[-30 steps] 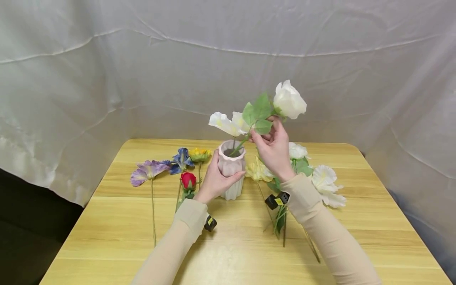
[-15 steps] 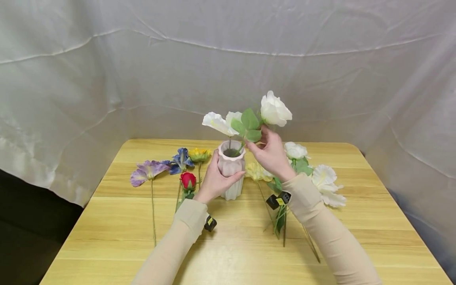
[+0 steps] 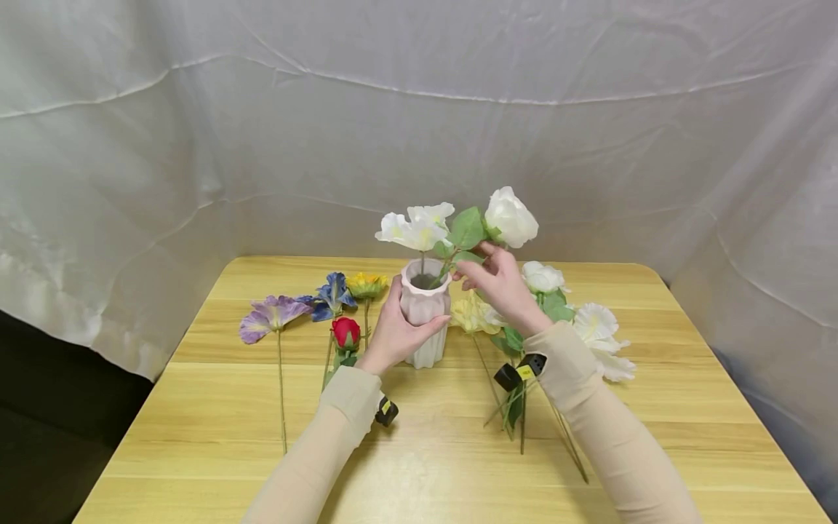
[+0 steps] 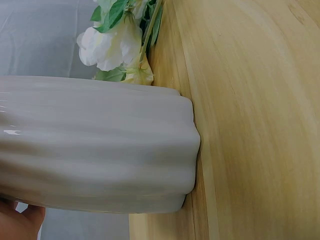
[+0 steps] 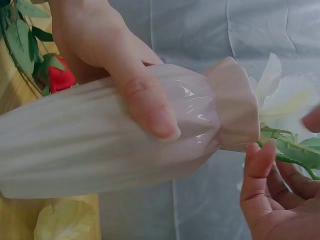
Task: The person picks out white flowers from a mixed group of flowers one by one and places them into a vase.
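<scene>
My left hand [image 3: 402, 331] grips the pale, ribbed vase [image 3: 425, 349], its thumb across the front; the right wrist view shows that thumb [image 5: 150, 107] on the glossy side. Standing in the vase's mouth is a white ruffled flower [image 3: 415, 227]. Beside it a white rose [image 3: 511, 218] leans right, the lower end of its green stem inside the rim. My right hand [image 3: 504, 284] is at the rose's leaves just right of the rim. In the right wrist view its fingers [image 5: 260, 165] are loosely bent beside the stem [image 5: 290, 160], with another fingertip apart from them.
Left of the vase lie a purple flower [image 3: 271, 316], a blue iris [image 3: 332, 295], a yellow flower [image 3: 366, 284] and a red rose [image 3: 345, 331]. To the right lie a yellow ruffled flower [image 3: 473, 314], another white rose [image 3: 543, 276] and a white flower [image 3: 596, 331]. Grey cloth [image 3: 419, 131] surrounds the table.
The white rose has come down and left, its stem deeper in the vase. My right hand has lowered with it, its fingers now looser. My left hand and the vase have stayed put.
</scene>
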The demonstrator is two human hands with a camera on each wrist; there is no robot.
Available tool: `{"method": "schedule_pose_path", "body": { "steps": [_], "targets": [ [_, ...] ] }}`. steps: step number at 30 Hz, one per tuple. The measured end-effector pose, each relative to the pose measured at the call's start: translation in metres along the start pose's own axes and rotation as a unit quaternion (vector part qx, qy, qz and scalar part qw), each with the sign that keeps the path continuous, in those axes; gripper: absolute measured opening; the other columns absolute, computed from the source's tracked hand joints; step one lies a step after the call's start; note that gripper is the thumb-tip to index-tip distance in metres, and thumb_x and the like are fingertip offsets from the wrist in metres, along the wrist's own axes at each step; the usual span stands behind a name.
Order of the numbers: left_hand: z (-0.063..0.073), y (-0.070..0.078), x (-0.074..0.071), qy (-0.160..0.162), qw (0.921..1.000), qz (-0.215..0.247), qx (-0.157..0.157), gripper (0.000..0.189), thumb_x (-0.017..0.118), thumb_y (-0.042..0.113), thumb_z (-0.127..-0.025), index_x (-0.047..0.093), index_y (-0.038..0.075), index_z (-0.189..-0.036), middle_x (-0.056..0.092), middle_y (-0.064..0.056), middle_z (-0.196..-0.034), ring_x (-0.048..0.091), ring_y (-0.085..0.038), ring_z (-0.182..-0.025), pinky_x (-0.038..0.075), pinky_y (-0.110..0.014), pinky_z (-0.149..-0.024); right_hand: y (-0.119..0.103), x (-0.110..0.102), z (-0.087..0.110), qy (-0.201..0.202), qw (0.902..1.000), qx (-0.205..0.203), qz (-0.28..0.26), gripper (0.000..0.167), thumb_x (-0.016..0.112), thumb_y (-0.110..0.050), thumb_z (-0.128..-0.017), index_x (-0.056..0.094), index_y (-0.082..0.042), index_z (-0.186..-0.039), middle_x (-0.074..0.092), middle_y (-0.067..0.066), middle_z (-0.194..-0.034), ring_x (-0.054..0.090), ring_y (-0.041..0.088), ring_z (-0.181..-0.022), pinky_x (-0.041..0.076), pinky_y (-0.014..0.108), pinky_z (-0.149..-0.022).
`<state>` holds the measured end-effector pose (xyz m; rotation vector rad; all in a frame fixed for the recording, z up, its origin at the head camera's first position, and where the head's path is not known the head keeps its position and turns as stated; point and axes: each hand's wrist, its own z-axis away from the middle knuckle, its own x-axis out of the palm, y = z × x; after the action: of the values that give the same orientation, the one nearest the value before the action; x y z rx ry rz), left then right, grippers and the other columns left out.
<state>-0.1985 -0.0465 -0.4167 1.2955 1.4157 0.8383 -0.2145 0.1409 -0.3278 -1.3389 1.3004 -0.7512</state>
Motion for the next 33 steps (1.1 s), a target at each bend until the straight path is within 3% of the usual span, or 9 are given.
{"method": "schedule_pose_path", "body": {
  "steps": [3,7,14,19,25,29,33],
  "targets": [
    [-0.004,-0.014,0.001,0.001,1.0,0.0,0.009,0.092,0.088,0.014,-0.077,0.032,0.019,-0.151,0.054,-0.012,-0.138,0.062,-0.032,-0.114,0.057,-0.047,-0.095,0.001,0.001,0.001,0.019,0.9954,0.003,-0.094,0.031,0.041,-0.015,-0.106,0.052,0.009,-0.124,0.062,-0.001,-0.103,0.062,0.008,-0.085,0.055,0.02,-0.071],
    [-0.006,-0.022,0.001,0.001,0.9996,0.006,0.028,0.091,0.089,0.019,-0.077,0.034,0.022,-0.149,0.055,-0.01,-0.136,0.063,-0.031,-0.112,0.058,-0.046,-0.093,0.001,0.004,0.0,0.062,0.9864,0.005,-0.153,0.026,0.036,-0.017,-0.109,0.055,0.0,-0.115,0.065,-0.009,-0.094,0.062,0.007,-0.08,0.053,0.019,-0.067],
    [-0.005,-0.021,0.001,0.007,0.9993,-0.008,0.037,0.089,0.089,0.026,-0.076,0.036,0.022,-0.148,0.056,-0.009,-0.134,0.063,-0.029,-0.111,0.058,-0.045,-0.092,0.001,0.008,-0.004,0.135,0.9757,-0.018,-0.172,0.015,0.047,-0.015,-0.107,0.06,-0.008,-0.102,0.065,-0.01,-0.086,0.06,0.003,-0.075,0.054,0.018,-0.067],
    [-0.005,-0.021,0.001,0.01,0.9991,-0.014,0.039,0.089,0.089,0.026,-0.076,0.036,0.022,-0.148,0.056,-0.008,-0.134,0.063,-0.028,-0.111,0.058,-0.045,-0.092,-0.001,0.007,-0.004,0.13,0.9754,-0.02,-0.176,0.017,0.046,-0.015,-0.107,0.059,-0.005,-0.106,0.068,-0.01,-0.086,0.064,0.004,-0.076,0.056,0.02,-0.068],
    [-0.005,-0.022,0.001,0.008,0.9994,-0.003,0.033,0.091,0.09,0.023,-0.076,0.035,0.024,-0.148,0.055,-0.008,-0.135,0.063,-0.029,-0.111,0.058,-0.045,-0.093,-0.002,0.006,-0.003,0.091,0.9883,-0.038,-0.116,0.027,0.041,-0.012,-0.108,0.058,0.009,-0.115,0.067,-0.01,-0.089,0.064,0.002,-0.08,0.057,0.02,-0.071],
    [-0.006,-0.022,0.001,0.004,0.9996,0.007,0.029,0.093,0.089,0.018,-0.076,0.033,0.022,-0.15,0.055,-0.01,-0.137,0.062,-0.03,-0.114,0.056,-0.047,-0.096,-0.003,0.007,-0.006,0.109,0.9915,-0.061,-0.035,0.027,0.052,-0.009,-0.104,0.063,0.016,-0.106,0.065,-0.016,-0.08,0.06,0.002,-0.069,0.055,0.017,-0.063],
    [-0.007,-0.023,0.002,0.001,0.9997,0.008,0.022,0.092,0.088,0.016,-0.077,0.033,0.02,-0.15,0.056,-0.012,-0.134,0.063,-0.031,-0.112,0.057,-0.047,-0.095,-0.002,0.01,-0.009,0.124,0.9899,-0.066,0.021,0.024,0.061,-0.009,-0.1,0.069,0.013,-0.101,0.063,-0.017,-0.072,0.056,0.004,-0.061,0.05,0.017,-0.058]
  ]
}}
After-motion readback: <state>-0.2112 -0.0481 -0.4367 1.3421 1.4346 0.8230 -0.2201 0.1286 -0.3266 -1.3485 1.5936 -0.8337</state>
